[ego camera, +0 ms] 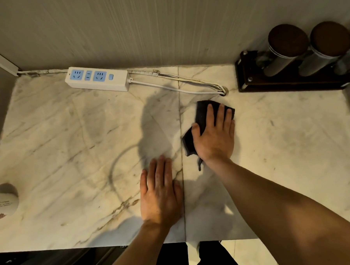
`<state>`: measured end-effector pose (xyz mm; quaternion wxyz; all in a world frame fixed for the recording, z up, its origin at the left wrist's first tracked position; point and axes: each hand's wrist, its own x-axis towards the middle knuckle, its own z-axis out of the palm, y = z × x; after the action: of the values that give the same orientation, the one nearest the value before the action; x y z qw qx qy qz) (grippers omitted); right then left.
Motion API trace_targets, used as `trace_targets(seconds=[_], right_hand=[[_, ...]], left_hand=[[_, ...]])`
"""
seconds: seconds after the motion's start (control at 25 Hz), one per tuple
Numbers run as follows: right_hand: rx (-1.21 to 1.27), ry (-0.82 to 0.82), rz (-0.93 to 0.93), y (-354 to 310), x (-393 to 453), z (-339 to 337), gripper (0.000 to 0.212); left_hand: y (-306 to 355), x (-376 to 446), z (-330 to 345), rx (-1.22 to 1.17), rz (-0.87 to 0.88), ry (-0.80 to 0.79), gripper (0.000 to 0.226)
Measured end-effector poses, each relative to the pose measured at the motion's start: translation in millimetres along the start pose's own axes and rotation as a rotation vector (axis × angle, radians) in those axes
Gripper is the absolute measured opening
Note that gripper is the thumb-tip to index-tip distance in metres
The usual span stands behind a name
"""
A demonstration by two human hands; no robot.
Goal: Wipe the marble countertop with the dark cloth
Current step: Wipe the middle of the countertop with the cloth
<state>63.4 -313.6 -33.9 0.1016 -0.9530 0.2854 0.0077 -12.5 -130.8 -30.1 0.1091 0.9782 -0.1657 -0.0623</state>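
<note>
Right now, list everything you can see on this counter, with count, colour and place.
Countertop: one, white marble, whole surface.
Cloth: one, dark, centre right, under right hand.
Power strip: one, white with blue sockets, back left by wall.
Cables: several, white, from strip to hole at back.
Rack: one, dark, back right corner.
Jars: at least two, dark lids, in rack.
Cup: one, white, left edge.
Left hand: flat on marble.
Right hand: pressing cloth.

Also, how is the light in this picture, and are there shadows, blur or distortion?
Head view: warm, dim light; a large soft shadow lies on the marble countertop left of the dark cloth, beyond the left hand. The right hand presses flat on the cloth. Wide-angle distortion tilts the jars outward. No strong glare; focus is fairly sharp.
</note>
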Motion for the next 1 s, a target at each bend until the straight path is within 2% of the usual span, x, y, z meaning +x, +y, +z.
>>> trace_targets(seconds=[0.52, 1.0], right_hand=[[-0.013, -0.003, 0.039, 23, -66, 2, 0.074], [-0.019, -0.016, 0.0, 46, -141, 1, 0.07]], left_hand=[[2, -1, 0, 0.022, -0.012, 0.0, 0.059], [-3, -4, 6, 0.051, 0.015, 0.01, 0.059]])
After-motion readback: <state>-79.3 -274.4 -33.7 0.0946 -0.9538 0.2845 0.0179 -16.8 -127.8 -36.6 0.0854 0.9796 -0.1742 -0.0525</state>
